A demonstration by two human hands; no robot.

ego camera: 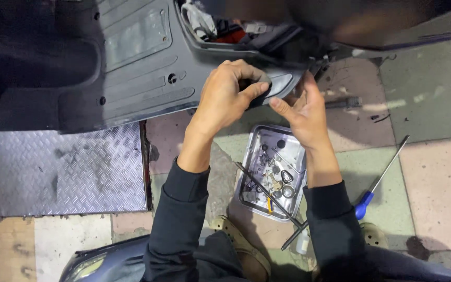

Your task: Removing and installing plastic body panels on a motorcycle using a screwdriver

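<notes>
At the lower edge of a dark plastic scooter panel (147, 68), the left hand (225, 96) is curled tightly, its thumb and fingers pinched shut on a curved black lip of the panel. The right hand (306, 117) is held half open just beside it, the fingers extended upward against the panel's edge and the thumb pointing toward the left hand; whether anything is actually gripped by it cannot be told. The panel is seen to be moulded, matte and ribbed, with raised rectangular pads and small round screw holes. Both forearms are covered by dark, soft sleeves (184, 209).

Directly below the hands, a shallow rectangular metal tray (251, 156) with rounded corners and a shiny rim is set on the floor. Small bright hardware is held in it: bolts, washers, a ring and a key-like piece. A long thin metal rod (267, 193) is laid diagonally across the tray. To the right, well apart from the tray, a screwdriver (379, 180) with a slim steel shaft and a blue handle is laid on the tiles (434, 172). The floor is made of worn square tiles in faded green and pink, stained in places. To the left, a grey sheet of embossed checker plate (63, 172) is laid flat beneath the panel.
</notes>
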